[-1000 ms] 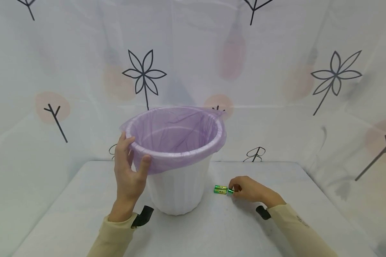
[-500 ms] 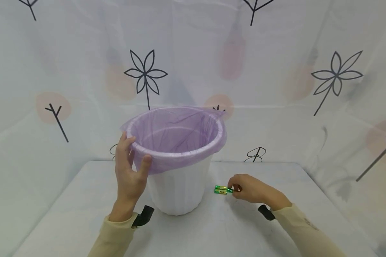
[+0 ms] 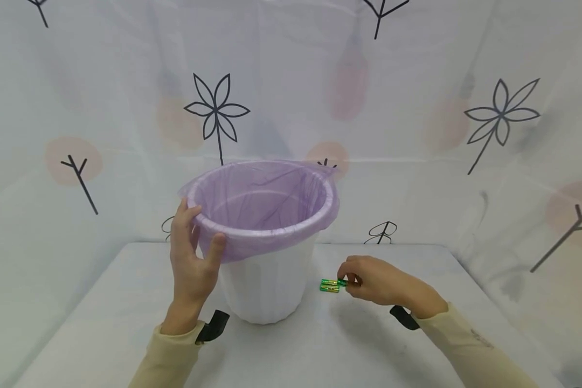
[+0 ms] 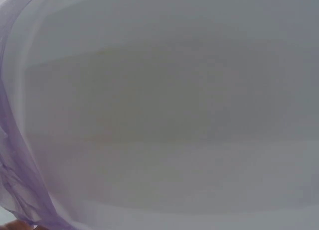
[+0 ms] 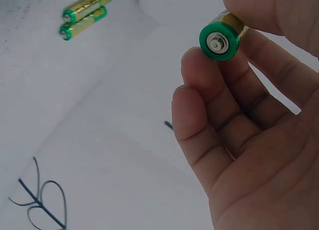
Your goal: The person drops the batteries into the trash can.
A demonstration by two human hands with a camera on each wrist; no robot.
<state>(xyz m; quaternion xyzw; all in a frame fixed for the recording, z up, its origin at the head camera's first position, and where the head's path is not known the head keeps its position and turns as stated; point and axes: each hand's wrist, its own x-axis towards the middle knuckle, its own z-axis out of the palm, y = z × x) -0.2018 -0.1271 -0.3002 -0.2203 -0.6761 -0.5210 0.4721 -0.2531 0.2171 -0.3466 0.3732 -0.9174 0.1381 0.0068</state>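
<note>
A white bin (image 3: 267,291) stands on the table, lined with a thin purple bag (image 3: 267,245) folded over its rim. My left hand (image 3: 192,269) grips the bin's near left rim, fingers outside and thumb on the front, over the bag. In the left wrist view the bin's white wall (image 4: 174,100) fills nearly everything. Just right of the bin, my right hand (image 3: 378,280) pinches a green and gold battery (image 5: 219,41) between thumb and fingers, held up off the table. Two similar batteries (image 5: 87,13) lie side by side on the table, left of that hand in the head view.
The white-covered table (image 3: 271,355) ends at a white backdrop (image 3: 291,81) printed with flowers and twigs. A black strap piece (image 3: 213,326) sits at the left wrist, and another black piece (image 3: 404,317) at the right.
My right hand has lifted the battery up from beside the other two, rising slightly. The left hand keeps its hold on the bin rim.
</note>
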